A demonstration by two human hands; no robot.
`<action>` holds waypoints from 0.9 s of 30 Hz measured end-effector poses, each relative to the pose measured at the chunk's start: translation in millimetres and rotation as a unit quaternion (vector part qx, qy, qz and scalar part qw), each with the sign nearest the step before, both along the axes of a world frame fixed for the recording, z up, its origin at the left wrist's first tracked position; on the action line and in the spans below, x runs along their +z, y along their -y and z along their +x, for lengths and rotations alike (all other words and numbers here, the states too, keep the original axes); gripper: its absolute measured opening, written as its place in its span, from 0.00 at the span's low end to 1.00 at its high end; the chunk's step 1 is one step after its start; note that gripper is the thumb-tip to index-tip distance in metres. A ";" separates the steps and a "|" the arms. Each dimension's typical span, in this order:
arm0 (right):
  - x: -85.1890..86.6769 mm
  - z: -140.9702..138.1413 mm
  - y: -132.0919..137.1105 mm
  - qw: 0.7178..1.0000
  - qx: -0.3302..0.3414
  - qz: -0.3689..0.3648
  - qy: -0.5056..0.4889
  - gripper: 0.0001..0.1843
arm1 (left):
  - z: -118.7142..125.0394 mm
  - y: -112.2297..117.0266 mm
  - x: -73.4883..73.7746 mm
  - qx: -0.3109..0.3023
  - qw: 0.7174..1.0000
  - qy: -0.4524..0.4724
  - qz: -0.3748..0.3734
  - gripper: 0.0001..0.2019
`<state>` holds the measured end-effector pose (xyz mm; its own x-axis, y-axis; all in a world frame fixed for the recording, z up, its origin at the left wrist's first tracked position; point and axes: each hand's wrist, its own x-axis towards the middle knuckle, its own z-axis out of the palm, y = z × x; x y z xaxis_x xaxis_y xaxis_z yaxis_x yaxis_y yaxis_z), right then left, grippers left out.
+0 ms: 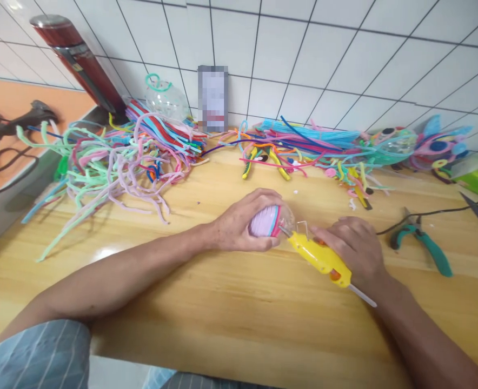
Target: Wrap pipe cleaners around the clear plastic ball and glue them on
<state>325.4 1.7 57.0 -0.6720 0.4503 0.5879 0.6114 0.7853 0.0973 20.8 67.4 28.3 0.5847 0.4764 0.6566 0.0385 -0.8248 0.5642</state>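
Over the middle of the wooden table, my left hand grips a clear plastic ball. Lilac, blue and pink pipe cleaners are wrapped round the ball's left part, while its right part is bare. My right hand is closed round a yellow hot glue gun, with a glue stick poking out of its rear end. The gun's metal nozzle is at the pink band, close to or touching it; I cannot tell which.
Loose pipe cleaners heap up at the left, with more bundles along the wall. Yellow-handled pliers lie behind my hands, green-handled pliers at the right. A phone leans on the tiles beside a red flask. A black cord crosses the right side.
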 end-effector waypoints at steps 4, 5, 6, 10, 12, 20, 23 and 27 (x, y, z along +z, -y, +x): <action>1.4 -0.4 0.7 1.000 0.006 -0.016 -0.002 0.26 | -0.3 0.0 -0.3 0.000 1.000 -0.003 -0.002 0.35; 2.0 -0.1 0.8 1.000 0.006 -0.019 -0.002 0.26 | -0.3 0.0 -0.5 0.000 1.000 -0.003 -0.001 0.35; 2.5 0.2 0.9 1.000 0.005 -0.019 0.000 0.26 | -0.3 -0.1 -0.7 0.000 1.000 -0.003 -0.001 0.35; 3.1 2.0 0.0 1.000 -0.001 -0.009 0.006 0.25 | 0.5 -1.0 -1.7 0.001 1.000 0.002 0.000 0.36; 2.6 2.7 -0.6 1.000 0.005 -0.011 0.001 0.25 | 1.2 -1.4 -2.0 -0.001 1.000 0.007 0.002 0.36; 5.3 5.9 -1.0 1.000 -0.001 -0.003 -0.004 0.32 | 1.9 -2.3 -3.7 -0.002 1.000 0.012 -0.001 0.36; 5.6 10.1 -1.6 1.000 -0.011 -0.007 0.004 0.32 | 2.0 -2.7 -4.8 -0.004 1.000 0.012 0.000 0.37; 3.2 15.6 -2.3 0.999 -0.033 -0.006 0.025 0.29 | 2.6 -3.1 -5.5 -0.010 1.000 0.005 -0.002 0.39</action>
<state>341.0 3.9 60.1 -0.6688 0.5020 0.5484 0.6566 0.7447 0.1191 23.4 70.4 22.7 0.5880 0.4676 0.6600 0.0172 -0.8230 0.5678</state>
